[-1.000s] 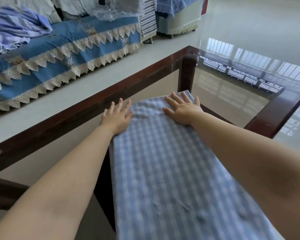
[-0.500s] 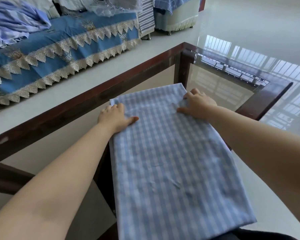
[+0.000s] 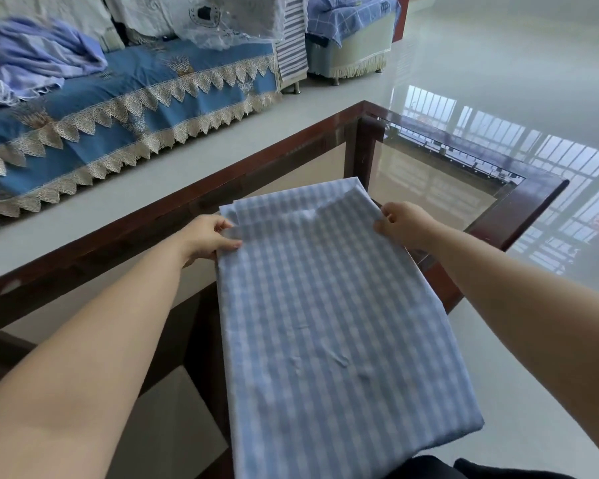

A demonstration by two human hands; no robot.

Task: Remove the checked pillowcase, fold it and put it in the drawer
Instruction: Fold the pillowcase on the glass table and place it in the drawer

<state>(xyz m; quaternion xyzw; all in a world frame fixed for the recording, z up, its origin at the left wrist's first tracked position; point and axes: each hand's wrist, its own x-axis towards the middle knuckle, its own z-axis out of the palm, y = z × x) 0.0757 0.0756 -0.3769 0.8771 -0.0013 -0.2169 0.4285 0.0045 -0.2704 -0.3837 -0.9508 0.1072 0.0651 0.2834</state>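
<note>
**A:** so where's the pillowcase at right now?

**B:** lying flat on the worktop, the glass one with the dark wood frame. It's a long blue and white checked strip running from the near edge, where it hangs over a bit, out toward the far corner. Looks like it's folded in layers, since at the far end you can see one layer's edge sitting a bit short of the one under it.

**A:** and the hands?

**B:** both are at the far end. Left hand is on the left edge, fingers curled and pinching the fabric, thumb on top. Right hand is on the right edge doing the same, fingers bent round the cloth edge. Both forearms reach out over the worktop, one each side of the strip.

**A:** anything else around?

**B:** sofa on the far left with a blue cover and lace trim, and a bundle of lilac cloth piled on it. Shiny pale floor off to the right, with window reflections on it.
</note>
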